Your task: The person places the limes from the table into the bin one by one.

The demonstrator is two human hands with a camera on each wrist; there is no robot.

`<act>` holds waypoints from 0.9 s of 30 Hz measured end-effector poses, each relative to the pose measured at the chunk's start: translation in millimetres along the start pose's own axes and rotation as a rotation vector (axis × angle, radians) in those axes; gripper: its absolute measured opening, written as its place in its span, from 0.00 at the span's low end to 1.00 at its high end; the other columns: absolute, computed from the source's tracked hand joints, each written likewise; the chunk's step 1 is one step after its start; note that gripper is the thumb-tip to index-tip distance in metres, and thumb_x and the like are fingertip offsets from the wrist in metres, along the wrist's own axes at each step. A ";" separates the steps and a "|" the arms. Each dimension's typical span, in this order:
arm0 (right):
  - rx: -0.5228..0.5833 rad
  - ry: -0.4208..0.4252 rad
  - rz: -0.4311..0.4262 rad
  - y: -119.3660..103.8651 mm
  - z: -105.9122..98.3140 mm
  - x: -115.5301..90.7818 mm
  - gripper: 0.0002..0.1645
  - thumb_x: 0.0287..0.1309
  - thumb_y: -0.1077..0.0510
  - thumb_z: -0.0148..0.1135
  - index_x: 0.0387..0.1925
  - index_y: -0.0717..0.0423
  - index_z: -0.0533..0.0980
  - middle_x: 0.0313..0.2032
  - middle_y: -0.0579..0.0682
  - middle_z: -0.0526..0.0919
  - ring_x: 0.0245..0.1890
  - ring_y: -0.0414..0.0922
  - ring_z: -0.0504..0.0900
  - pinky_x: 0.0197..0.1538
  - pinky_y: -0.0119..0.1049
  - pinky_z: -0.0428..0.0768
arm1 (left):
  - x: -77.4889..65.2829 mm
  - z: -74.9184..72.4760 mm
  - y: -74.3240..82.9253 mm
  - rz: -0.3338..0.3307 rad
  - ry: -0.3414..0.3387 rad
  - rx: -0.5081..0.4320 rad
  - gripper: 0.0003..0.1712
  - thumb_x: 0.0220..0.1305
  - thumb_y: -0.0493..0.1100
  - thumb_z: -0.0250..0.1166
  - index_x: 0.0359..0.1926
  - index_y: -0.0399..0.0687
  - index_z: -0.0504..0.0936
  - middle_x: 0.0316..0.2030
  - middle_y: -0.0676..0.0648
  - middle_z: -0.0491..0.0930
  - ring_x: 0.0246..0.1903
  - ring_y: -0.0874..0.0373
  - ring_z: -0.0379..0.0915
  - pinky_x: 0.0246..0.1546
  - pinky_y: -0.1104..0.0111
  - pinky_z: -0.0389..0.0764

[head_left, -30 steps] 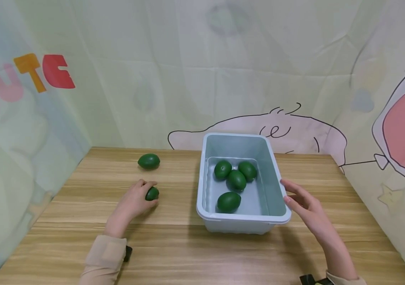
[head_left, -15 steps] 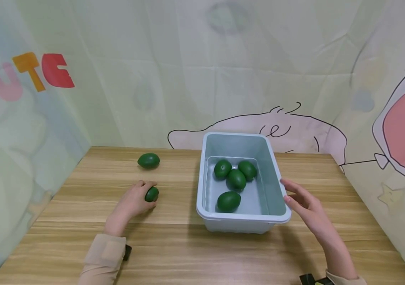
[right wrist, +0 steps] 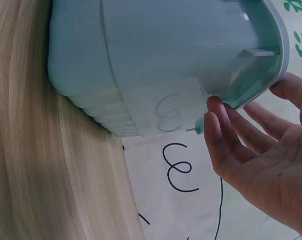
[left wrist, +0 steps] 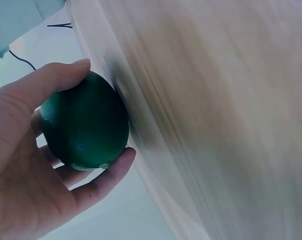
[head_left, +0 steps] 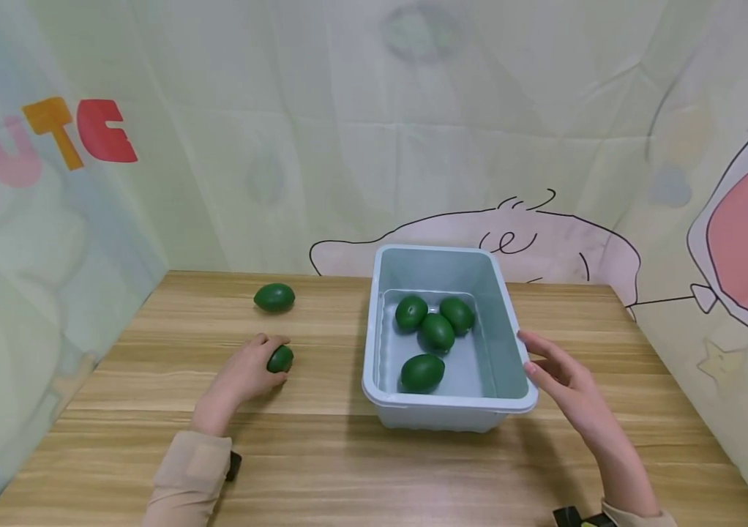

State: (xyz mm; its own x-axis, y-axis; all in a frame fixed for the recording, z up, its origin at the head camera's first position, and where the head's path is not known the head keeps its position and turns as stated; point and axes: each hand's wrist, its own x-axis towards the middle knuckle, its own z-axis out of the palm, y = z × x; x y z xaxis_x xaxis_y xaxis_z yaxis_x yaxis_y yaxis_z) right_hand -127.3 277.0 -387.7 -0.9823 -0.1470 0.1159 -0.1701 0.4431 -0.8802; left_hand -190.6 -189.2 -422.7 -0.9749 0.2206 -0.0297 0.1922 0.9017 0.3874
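My left hand [head_left: 247,369] holds a dark green avocado [head_left: 280,359] down at the wooden table, left of the bin. In the left wrist view, the thumb lies on one side of this avocado [left wrist: 85,122] and the fingers curl round the other. A second avocado [head_left: 274,298] lies a little farther back. Several more, such as the front one [head_left: 423,373], sit on the floor of a pale blue plastic bin [head_left: 456,403]. At the bin's right rim, my right hand [head_left: 568,384] pinches the edge, thumb above and fingers beneath the lip [right wrist: 285,55].
The wooden table [head_left: 321,468] runs up to a printed cloth backdrop [head_left: 348,146] at the back and both sides. The bin stands right of the table's middle, with bare wood between it and the left hand.
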 end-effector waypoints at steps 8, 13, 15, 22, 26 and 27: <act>-0.004 -0.004 0.012 -0.5 0.2 -0.1 0.30 0.70 0.50 0.50 0.70 0.49 0.62 0.67 0.57 0.66 0.51 0.25 0.75 0.50 0.23 0.75 | 0.1 -0.2 -0.4 0.019 0.000 0.004 0.33 0.56 0.41 0.69 0.63 0.40 0.71 0.54 0.33 0.73 0.52 0.36 0.74 0.49 0.45 0.76; 0.000 -0.007 0.020 0.1 0.4 -0.1 0.30 0.70 0.50 0.50 0.70 0.49 0.61 0.68 0.56 0.66 0.51 0.25 0.75 0.50 0.23 0.75 | 0.5 -0.1 -0.4 0.032 0.001 0.006 0.33 0.56 0.41 0.69 0.63 0.40 0.71 0.55 0.32 0.73 0.52 0.36 0.73 0.49 0.45 0.77; 0.001 -0.009 0.021 0.3 0.4 0.2 0.30 0.70 0.50 0.50 0.70 0.49 0.61 0.68 0.56 0.66 0.51 0.25 0.75 0.51 0.23 0.75 | 0.5 0.0 -0.5 0.032 -0.001 0.004 0.33 0.56 0.41 0.69 0.63 0.40 0.71 0.55 0.32 0.73 0.53 0.36 0.73 0.49 0.44 0.76; 0.006 -0.004 0.017 0.3 0.4 -0.1 0.30 0.70 0.50 0.50 0.70 0.49 0.62 0.67 0.56 0.67 0.51 0.25 0.75 0.51 0.23 0.75 | 2.0 1.1 -0.8 0.026 -0.006 -0.008 0.34 0.56 0.42 0.69 0.64 0.42 0.71 0.56 0.32 0.72 0.53 0.35 0.73 0.49 0.44 0.76; 0.011 -0.002 0.015 -0.2 0.6 -0.4 0.29 0.70 0.50 0.51 0.70 0.49 0.62 0.67 0.56 0.67 0.52 0.25 0.75 0.51 0.23 0.75 | 2.7 2.2 -0.4 0.018 -0.004 -0.014 0.34 0.57 0.44 0.68 0.64 0.45 0.70 0.57 0.32 0.71 0.54 0.35 0.72 0.49 0.43 0.76; 0.010 -0.001 0.017 -0.2 0.6 -0.3 0.30 0.70 0.50 0.51 0.70 0.49 0.62 0.67 0.56 0.67 0.51 0.25 0.75 0.51 0.23 0.75 | 3.1 2.4 0.2 0.018 -0.001 -0.012 0.34 0.57 0.44 0.68 0.64 0.45 0.70 0.57 0.32 0.71 0.54 0.36 0.72 0.49 0.43 0.76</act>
State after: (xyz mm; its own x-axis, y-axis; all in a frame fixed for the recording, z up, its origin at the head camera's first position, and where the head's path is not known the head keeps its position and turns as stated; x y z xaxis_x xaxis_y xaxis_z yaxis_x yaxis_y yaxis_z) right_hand -126.9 276.4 -387.8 -0.9849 -0.1408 0.1007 -0.1530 0.4367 -0.8865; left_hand -193.3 -187.4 -424.9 -0.9713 0.2366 -0.0234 0.2079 0.8930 0.3991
